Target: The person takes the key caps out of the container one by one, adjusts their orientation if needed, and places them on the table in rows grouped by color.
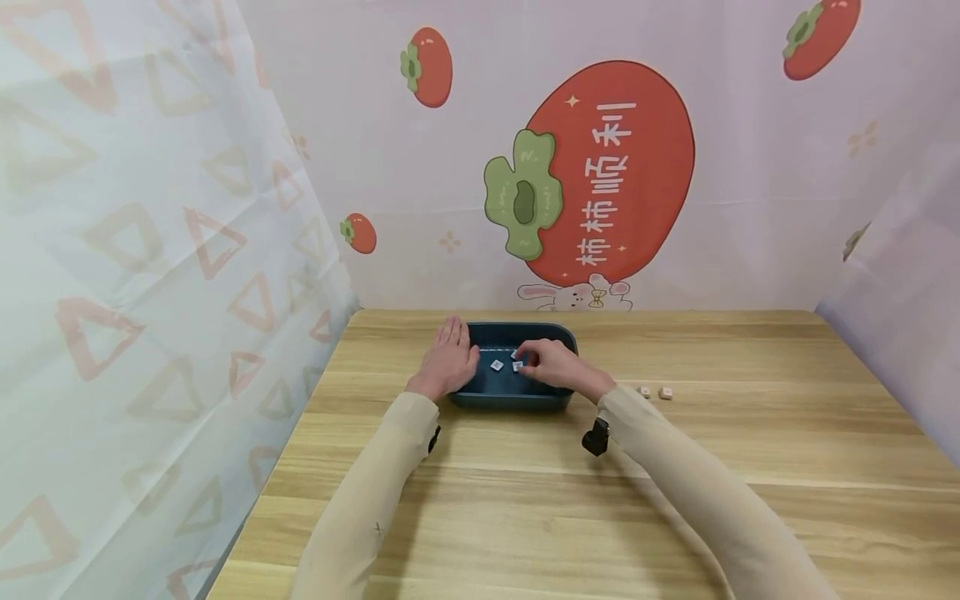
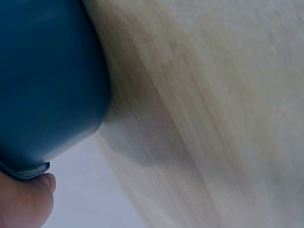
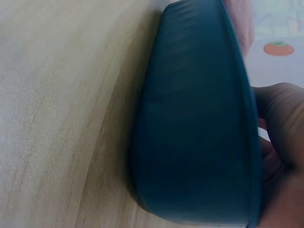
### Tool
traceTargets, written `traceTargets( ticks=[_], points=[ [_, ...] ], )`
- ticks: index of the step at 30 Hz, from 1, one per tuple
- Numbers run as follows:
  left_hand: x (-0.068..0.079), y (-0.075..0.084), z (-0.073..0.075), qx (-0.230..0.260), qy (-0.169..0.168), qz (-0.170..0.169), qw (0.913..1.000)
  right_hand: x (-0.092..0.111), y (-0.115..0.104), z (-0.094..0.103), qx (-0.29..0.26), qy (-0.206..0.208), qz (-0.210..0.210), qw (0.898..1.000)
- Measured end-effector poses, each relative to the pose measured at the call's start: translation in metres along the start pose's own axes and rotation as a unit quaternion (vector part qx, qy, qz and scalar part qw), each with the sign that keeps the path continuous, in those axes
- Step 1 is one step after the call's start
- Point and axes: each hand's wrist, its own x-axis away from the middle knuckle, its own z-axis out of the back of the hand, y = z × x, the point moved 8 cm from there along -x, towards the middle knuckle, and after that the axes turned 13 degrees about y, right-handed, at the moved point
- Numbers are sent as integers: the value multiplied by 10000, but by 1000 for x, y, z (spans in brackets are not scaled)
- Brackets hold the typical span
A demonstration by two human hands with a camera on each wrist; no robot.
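Across the upper half of the head view hangs a pale, fruit-printed backdrop. Below it, a wood-grain table fills the lower middle of the frame. Two cream sleeves reach up from the bottom edge. Near the frame's centre, on the table, sits a dark blue tray. At its left end the left hand lies with fingers straight, touching the rim and gripping nothing. From the right, the right hand dips in, fingers bent, thumb and fingertips close together; whether they pinch anything I cannot tell. Just beside those fingertips, small white tiles lie in the tray. Right of centre, two small cubes rest on the table near the right sleeve.
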Motion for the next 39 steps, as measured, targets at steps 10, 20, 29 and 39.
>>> traceTargets(
  ticks=[10, 20, 29, 39],
  points=[
    [1, -1, -1, 36, 114, 38, 9999, -11, 9, -11, -96, -207, -279, 9994],
    [0, -2, -4, 30, 83, 21, 10000, -18, 17, -22, -37, -429, -508, 9978],
    [-1, -3, -4, 0, 119, 25, 9999, -21, 22, -28, -45, -515, -714, 9961],
    [-1, -2, -2, -13, 54, 34, 10000, -24, 24, -32, 38, -467, -730, 9962]
  ],
)
